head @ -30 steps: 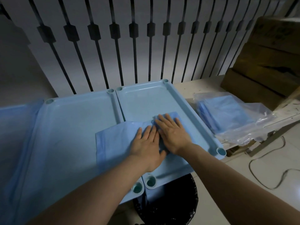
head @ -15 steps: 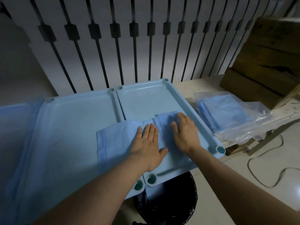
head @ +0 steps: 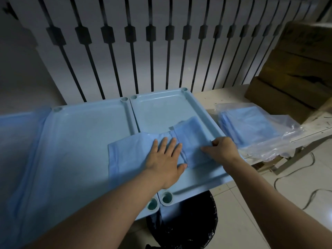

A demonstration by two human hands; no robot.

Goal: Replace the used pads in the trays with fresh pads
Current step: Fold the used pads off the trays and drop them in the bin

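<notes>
Two light blue trays sit side by side: the left tray [head: 77, 126] and the right tray [head: 161, 106]. A partly folded blue pad [head: 129, 151] lies across the rim between them. My left hand [head: 166, 159] presses flat on the pad with straight fingers. My right hand [head: 221, 148] has its fingers curled at the pad's right edge, near the right tray's rim, and pinches a fold there.
A clear plastic bag of folded blue pads [head: 251, 128] lies on the white table at right. Cardboard boxes [head: 296, 69] stand behind it. A black-lined bin [head: 181, 229] sits under the trays' near edge. A cable [head: 305, 178] lies on the floor. Blue sheeting [head: 19, 141] covers the far left.
My right hand slid from beside my left hand to the pad's right edge and curled its fingers on it, spreading the pad rightward. My left hand stayed flat on the pad.
</notes>
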